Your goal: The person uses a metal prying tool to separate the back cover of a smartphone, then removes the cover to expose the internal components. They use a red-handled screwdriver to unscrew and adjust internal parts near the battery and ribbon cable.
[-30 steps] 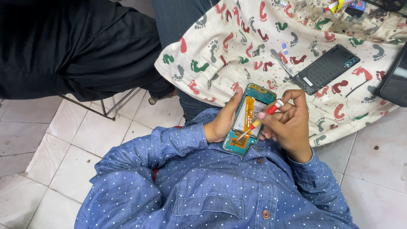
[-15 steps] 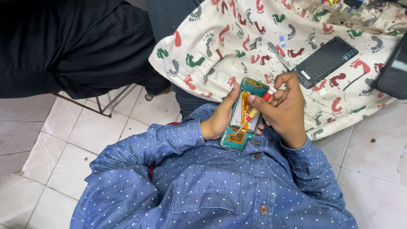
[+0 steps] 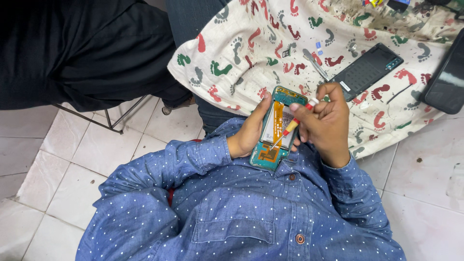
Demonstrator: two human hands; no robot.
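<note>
- Right fingers [image 3: 323, 99]: pinched round the upper shaft of a screwdriver [image 3: 293, 125], thumb against fingertips; red-and-yellow handle, thin metal tip angled down and left onto the phone.
- Right hand [image 3: 326, 123]: curled just right of the phone, knuckles toward the far cloth.
- Left fingers [image 3: 261, 108]: pressed together along the phone's left edge, reaching toward its far end; the palm side is hidden, so whether the thumb wraps behind cannot be told.
- Left hand [image 3: 249, 133]: cradles the phone from the left.
- Phone [image 3: 278, 128]: opened, back removed, held upright in front of the chest, between both hands, over the near edge of the cloth. Teal frame, pale battery, orange flex ribbon down the middle.
- Handling, as a judgement: light and stiff at the frame, fragile inside. The ribbon and board would tear or scratch easily; the safe hold is the teal side rails, as the left hand has it. The tip looks prone to slipping off small parts.
- Cloth [image 3: 251, 53]: cream with footprint pattern, stained, spread far of the hands.
- Back cover [image 3: 367, 70]: dark, lying on the cloth, far right of the hands.
- Tweezers [image 3: 316, 67]: on the cloth, just left of the cover.
- Dark device [image 3: 447, 82]: at the far right edge.
- Another person in black: far left.
</note>
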